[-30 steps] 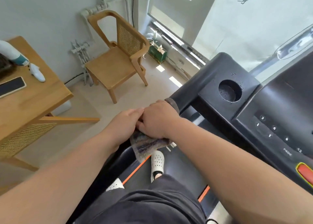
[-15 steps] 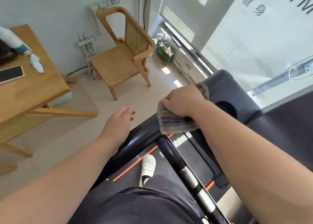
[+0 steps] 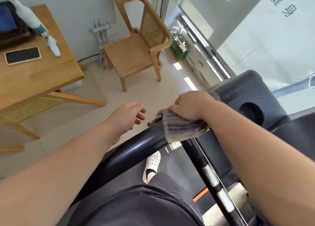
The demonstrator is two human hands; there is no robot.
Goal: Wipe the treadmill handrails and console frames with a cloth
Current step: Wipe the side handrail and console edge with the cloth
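Observation:
A striped grey-purple cloth (image 3: pixel 180 129) is draped over the black left handrail (image 3: pixel 136 149) of the treadmill, close to where the rail meets the console. My right hand (image 3: pixel 189 105) presses down on the cloth and grips it against the rail. My left hand (image 3: pixel 127 117) hovers just left of the rail, fingers loosely apart, holding nothing. The dark console frame (image 3: pixel 242 91) with a round cup holder (image 3: pixel 250 113) lies to the right of the cloth. A thinner black bar with silver sensor bands (image 3: pixel 213 179) runs down toward the lower right.
A wooden chair (image 3: pixel 136 53) stands on the floor beyond the rail. A wooden table (image 3: pixel 51 68) at left carries a phone (image 3: pixel 23 55). My white-shoed foot (image 3: pixel 152 164) rests on the treadmill deck. Glass wall at right.
My right hand with the cloth has slid up the handrail away from my left hand and stays near the console. My left hand has let go and lifted off the rail.

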